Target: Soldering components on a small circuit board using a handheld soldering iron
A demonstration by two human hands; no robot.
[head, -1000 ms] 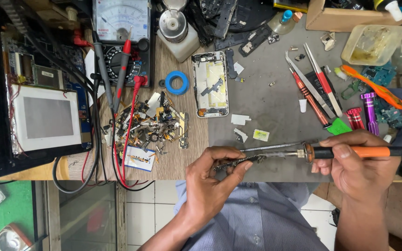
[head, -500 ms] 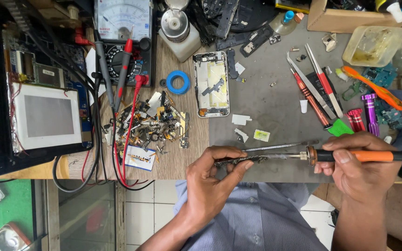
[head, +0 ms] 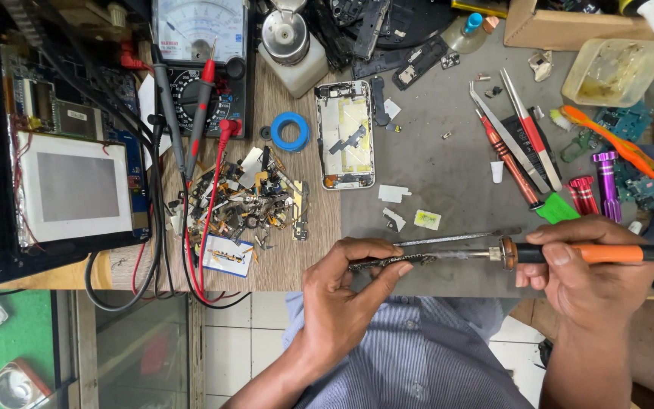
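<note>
At the near edge of the bench, my left hand pinches a thin, light, fragile-looking part by its edges while my right hand grips the soldering iron by its orange handle.

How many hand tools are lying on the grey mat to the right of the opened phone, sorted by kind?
Tweezers: 2, a plain metal pair and a red-handled pair
Red screwdriver: 1
Purple drivers: 1
Red short driver: 1
Total: 5
</note>
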